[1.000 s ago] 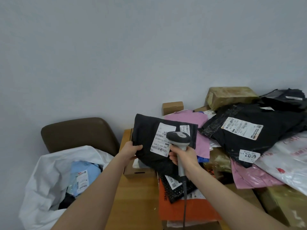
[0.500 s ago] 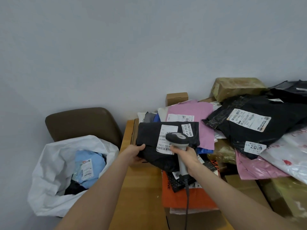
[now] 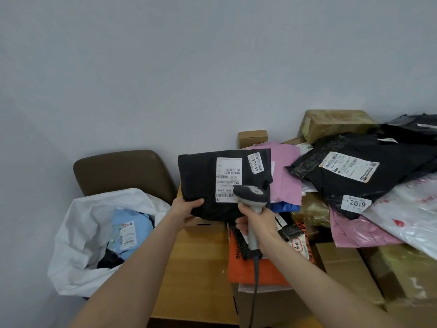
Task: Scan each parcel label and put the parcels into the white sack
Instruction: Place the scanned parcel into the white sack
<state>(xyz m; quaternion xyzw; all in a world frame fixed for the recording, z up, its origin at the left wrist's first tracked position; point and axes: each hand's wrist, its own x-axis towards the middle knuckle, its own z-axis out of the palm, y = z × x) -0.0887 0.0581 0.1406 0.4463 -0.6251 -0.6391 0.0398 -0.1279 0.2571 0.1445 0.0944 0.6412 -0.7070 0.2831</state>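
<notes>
Parcel (image 3: 201,181) in left hand (image 3: 186,210) spans left-right, label (image 3: 229,179) facing scanner (image 3: 252,198).

The black parcel (image 3: 198,181), held low and nearly flat half a second ago, is now lifted and tipped upright by the left hand (image 3: 183,210), with its label (image 3: 228,174) facing the camera. The scanner (image 3: 251,197) in the right hand (image 3: 260,223) has risen with it, and its head now overlaps the label's lower right corner.
</notes>
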